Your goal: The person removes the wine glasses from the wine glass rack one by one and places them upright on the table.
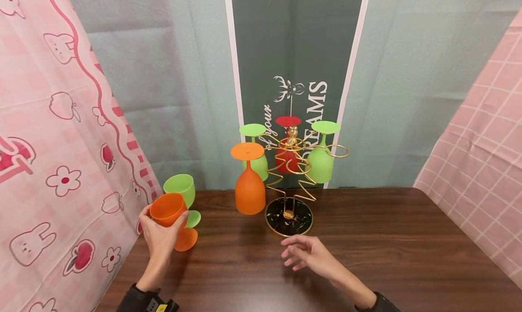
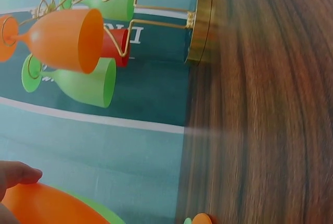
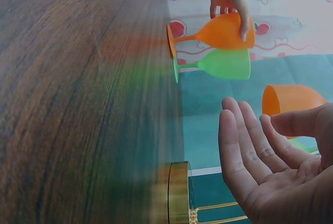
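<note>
My left hand (image 1: 160,235) grips the bowl of an upright orange goblet (image 1: 168,210), thumb on one side and fingers on the other. In the right wrist view its foot appears to touch the table. Just behind it stands a green goblet (image 1: 179,187), partly hidden. Relaxed and holding nothing, my right hand (image 1: 311,257) hovers in front of the gold wire rack (image 1: 288,214). Upside down on that rack hang another orange goblet (image 1: 250,194), two green goblets (image 1: 320,162) and a red goblet (image 1: 288,155), which is partly behind the wire.
The rack has a round black base on the dark wooden table (image 1: 387,239). An unfilled wire loop (image 1: 339,151) sticks out at its right. A pink patterned cloth (image 1: 73,167) borders the left side, a pink checked cloth (image 1: 477,167) the right, and a grey-green curtain (image 1: 163,99) the back.
</note>
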{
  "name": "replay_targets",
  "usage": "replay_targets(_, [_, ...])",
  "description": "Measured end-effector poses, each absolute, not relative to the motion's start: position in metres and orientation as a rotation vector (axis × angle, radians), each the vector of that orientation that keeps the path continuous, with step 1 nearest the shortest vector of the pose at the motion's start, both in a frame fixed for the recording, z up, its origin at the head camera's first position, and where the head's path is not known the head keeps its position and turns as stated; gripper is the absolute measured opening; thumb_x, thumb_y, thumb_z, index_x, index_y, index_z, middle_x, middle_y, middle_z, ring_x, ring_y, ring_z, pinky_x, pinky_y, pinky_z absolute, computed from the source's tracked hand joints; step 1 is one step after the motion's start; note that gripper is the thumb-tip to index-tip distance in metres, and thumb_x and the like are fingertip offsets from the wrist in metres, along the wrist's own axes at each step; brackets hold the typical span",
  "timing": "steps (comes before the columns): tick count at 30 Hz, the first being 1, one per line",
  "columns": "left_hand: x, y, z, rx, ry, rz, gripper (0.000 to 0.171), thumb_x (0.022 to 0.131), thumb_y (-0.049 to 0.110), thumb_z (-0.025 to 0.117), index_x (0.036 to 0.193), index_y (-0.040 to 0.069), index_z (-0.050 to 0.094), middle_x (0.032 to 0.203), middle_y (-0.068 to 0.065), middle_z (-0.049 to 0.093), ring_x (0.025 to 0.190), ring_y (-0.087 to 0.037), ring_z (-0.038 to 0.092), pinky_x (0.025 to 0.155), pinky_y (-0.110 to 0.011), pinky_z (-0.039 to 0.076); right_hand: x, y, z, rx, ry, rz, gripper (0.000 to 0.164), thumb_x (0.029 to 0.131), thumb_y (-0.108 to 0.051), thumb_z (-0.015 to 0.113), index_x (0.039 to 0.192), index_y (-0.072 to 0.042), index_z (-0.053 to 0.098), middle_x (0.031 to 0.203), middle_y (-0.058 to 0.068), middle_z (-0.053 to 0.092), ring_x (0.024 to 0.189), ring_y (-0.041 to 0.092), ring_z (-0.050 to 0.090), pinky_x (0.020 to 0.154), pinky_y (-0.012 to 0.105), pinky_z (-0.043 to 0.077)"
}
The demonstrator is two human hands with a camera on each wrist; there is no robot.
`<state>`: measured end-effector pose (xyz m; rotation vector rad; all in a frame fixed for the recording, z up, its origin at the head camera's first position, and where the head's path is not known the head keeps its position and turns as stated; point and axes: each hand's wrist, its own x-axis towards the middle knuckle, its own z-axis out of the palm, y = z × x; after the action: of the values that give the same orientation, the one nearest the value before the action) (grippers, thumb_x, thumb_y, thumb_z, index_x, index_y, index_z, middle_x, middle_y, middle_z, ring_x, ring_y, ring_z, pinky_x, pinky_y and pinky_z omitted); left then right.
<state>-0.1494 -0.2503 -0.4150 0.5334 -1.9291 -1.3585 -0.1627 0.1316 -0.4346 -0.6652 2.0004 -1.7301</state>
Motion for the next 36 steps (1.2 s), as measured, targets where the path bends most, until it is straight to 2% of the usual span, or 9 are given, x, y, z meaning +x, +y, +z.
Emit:
replay_targets(6, [-0.151,-0.259,-0.414,0.558,-1.926,-1.368,0.096,0.078,0.018,0.088,0.151,0.004,0.027,0.145,-0.023,0.041,0.131,-0.041,0.042,0.112,-0.059,0.033,-0.163,0.132,-0.436,-0.670,2.013,-1.712,0.035,0.106,-0.014,0.055,0.128,0.011,0.059,0.110,0.035,0.068,0.087,0.014,0.076,0.073,0.030,0.062])
replay_targets(12, [-0.153,-0.264,-0.414,0.560,-1.953,-1.357,0.095,0.081,0.019,0.086,0.153,0.004,0.026,0.145,-0.024,0.042,0.132,-0.041,0.042,0.112,-0.060,0.034,-0.163,0.133,-0.436,-0.670,2.025,-1.702,0.040,0.106,-0.016,0.055,0.130,0.016,0.055,0.109,0.031,0.070,0.087,0.015,0.076,0.073,0.030,0.062])
replay_targets(20, [-0.152,-0.266,-0.413,0.529,-1.959,-1.354,0.094,0.081,0.018,0.085,0.153,0.003,0.027,0.144,-0.025,0.044,0.129,-0.041,0.046,0.109,-0.059,0.036,-0.165,0.134,-0.439,-0.673,2.024,-1.702,0.039,0.105,-0.013,0.054,0.131,0.017,0.054,0.109,0.034,0.068,0.086,0.016,0.076,0.073,0.030,0.062])
replay_targets(26, [-0.146,-0.264,-0.403,0.457,-1.927,-1.330,0.096,0.083,0.019,0.084,0.156,0.006,0.023,0.155,-0.021,0.036,0.139,-0.037,0.040,0.116,-0.057,0.032,-0.166,0.134,-0.439,-0.665,2.026,-1.695,0.039,0.105,-0.013,0.055,0.130,0.017,0.054,0.107,0.029,0.070,0.086,0.017,0.076,0.073,0.032,0.062])
replay_targets(30, [-0.141,-0.256,-0.396,0.302,-1.852,-1.198,0.091,0.083,0.014,0.083,0.156,0.007,0.028,0.159,-0.016,0.034,0.146,-0.031,0.033,0.123,-0.047,0.027,-0.166,0.134,-0.438,-0.656,2.033,-1.690,0.039,0.105,-0.014,0.055,0.130,0.017,0.054,0.106,0.026,0.072,0.086,0.017,0.076,0.073,0.032,0.062])
replay_targets(34, [-0.140,-0.243,-0.392,0.012,-1.787,-0.952,0.084,0.079,0.003,0.081,0.152,0.001,0.040,0.154,-0.021,0.044,0.141,-0.039,0.041,0.121,-0.031,0.026,-0.167,0.134,-0.438,-0.655,2.031,-1.686,0.039,0.106,-0.014,0.054,0.130,0.017,0.054,0.106,0.027,0.072,0.086,0.017,0.076,0.073,0.030,0.062])
replay_targets(35, [-0.140,-0.240,-0.393,-0.071,-1.785,-0.887,0.082,0.078,0.002,0.080,0.150,-0.001,0.043,0.152,-0.023,0.047,0.141,-0.039,0.043,0.122,-0.029,0.026,-0.167,0.134,-0.438,-0.658,2.025,-1.691,0.039,0.105,-0.013,0.054,0.130,0.017,0.054,0.105,0.027,0.072,0.086,0.017,0.076,0.072,0.030,0.062])
replay_targets(36, [-0.140,-0.236,-0.393,-0.149,-1.796,-0.830,0.076,0.082,0.007,0.079,0.150,-0.002,0.045,0.151,-0.024,0.049,0.139,-0.041,0.044,0.122,-0.028,0.025,-0.167,0.134,-0.438,-0.661,2.021,-1.695,0.039,0.105,-0.013,0.054,0.130,0.017,0.054,0.105,0.027,0.071,0.086,0.017,0.076,0.072,0.030,0.062])
